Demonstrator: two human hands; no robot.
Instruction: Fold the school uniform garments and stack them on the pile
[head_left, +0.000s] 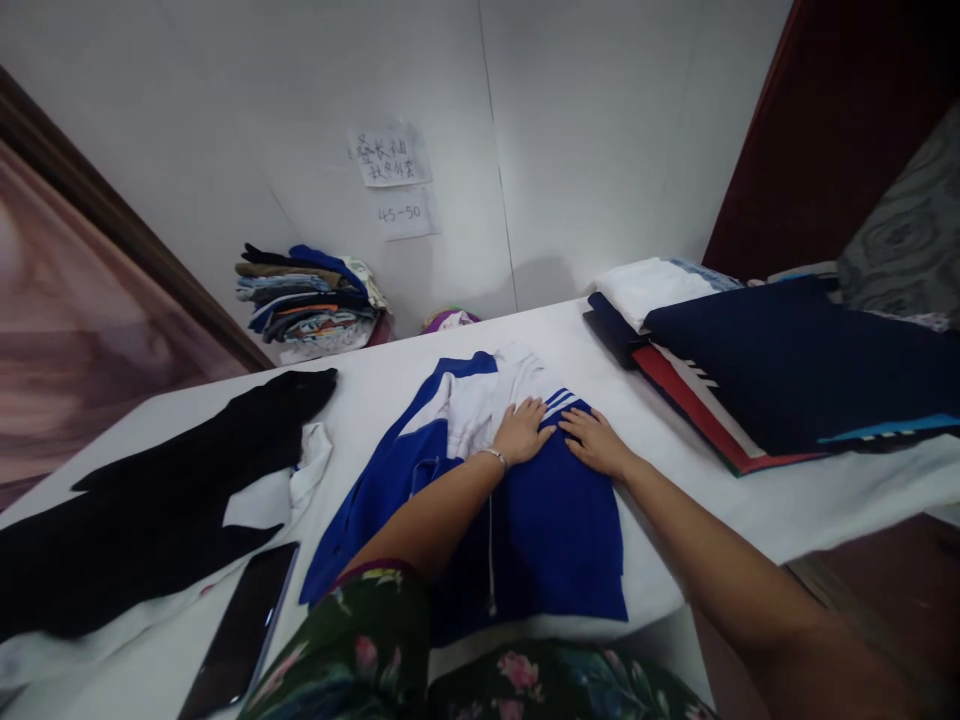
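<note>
Blue-and-white garment (562,535) lies under our left hand (523,432) and right hand (598,442), both spread; we seem mid-smoothing, and the next move needs aligned edges.

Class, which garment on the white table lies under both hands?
The striped blue and white fabric garment, beneath the left hand and right hand. Neither hand touches the black garment at left or the dark navy garment at right.

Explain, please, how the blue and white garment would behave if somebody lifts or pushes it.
The blue and white garment would probably be floppy: its white part lies in soft wrinkles. The thin white cord lies loose on top, so it may dangle. Pushed, the cloth might bunch, judging by its creases.
</note>
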